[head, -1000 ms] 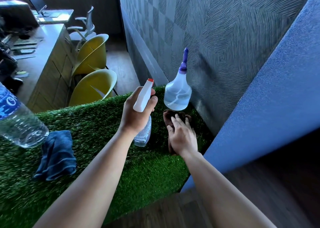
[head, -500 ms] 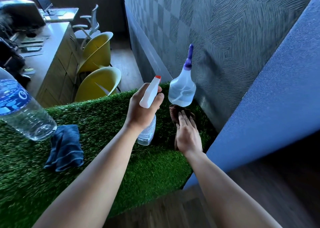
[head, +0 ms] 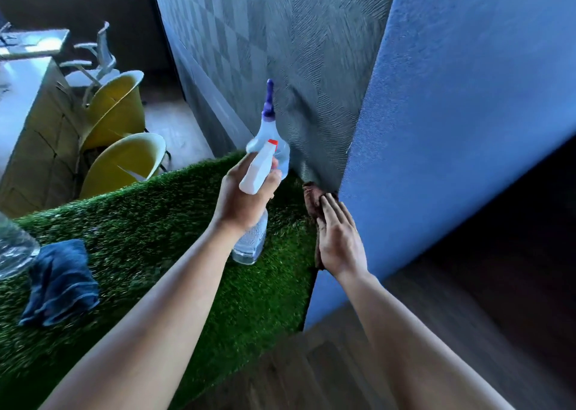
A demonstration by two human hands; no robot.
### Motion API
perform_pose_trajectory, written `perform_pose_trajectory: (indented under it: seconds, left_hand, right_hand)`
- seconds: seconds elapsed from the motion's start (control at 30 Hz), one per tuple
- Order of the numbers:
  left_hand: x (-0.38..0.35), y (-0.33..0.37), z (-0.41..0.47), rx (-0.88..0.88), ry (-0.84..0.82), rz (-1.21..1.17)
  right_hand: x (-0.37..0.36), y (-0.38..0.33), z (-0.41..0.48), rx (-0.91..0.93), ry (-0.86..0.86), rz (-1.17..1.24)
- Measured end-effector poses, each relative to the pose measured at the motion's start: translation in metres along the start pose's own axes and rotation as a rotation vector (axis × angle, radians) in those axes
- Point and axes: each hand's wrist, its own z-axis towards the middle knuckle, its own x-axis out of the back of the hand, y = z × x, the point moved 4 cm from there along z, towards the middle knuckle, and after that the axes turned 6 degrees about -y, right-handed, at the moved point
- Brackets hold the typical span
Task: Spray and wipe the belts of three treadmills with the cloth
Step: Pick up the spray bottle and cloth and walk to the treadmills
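Brown cloth [head: 313, 199] lies at the far right corner of the grass-covered bench [head: 156, 222], against the blue wall [head: 436, 129]. Right hand [head: 339, 244] lies flat on it, fingers straight and together. Left hand [head: 243, 197] grips the spray bottle [head: 251, 241] by its neck. Purple-tipped bottle [head: 268, 129] stands just behind it. Blue towel [head: 59, 281] lies well to the left.

Clear plastic spray bottle [head: 249, 241], shaggy turf [head: 156, 222], textured wall [head: 311, 51]

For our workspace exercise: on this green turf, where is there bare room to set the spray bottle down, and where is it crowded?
Bare turf lies between the blue cloth and the spray bottle. Crowded: the far right corner, with the purple-tipped bottle, brown cloth, left hand and right hand.
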Motion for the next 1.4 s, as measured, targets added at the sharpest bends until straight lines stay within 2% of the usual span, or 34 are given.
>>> perform_pose_trajectory:
  seconds: [0.37, 0.63, 0.97, 1.4]
  left_hand:
    - [-0.135, 0.073, -0.063, -0.032, -0.177, -0.079]
    - [-0.240, 0.127, -0.132, -0.047, -0.324, -0.111]
    - [-0.398, 0.195, -0.232, -0.101, -0.576, -0.208]
    - [-0.618, 0.246, -0.330, -0.114, -1.031, -0.424]
  right_hand:
    - [0.102, 0.075, -0.099, -0.050, 0.197, -0.041]
    - [0.197, 0.136, -0.204, -0.083, 0.351, -0.200]
    - [0.307, 0.222, -0.357, -0.231, 0.554, -0.383]
    - [0.392, 0.359, -0.517, -0.789, 0.651, -0.378]
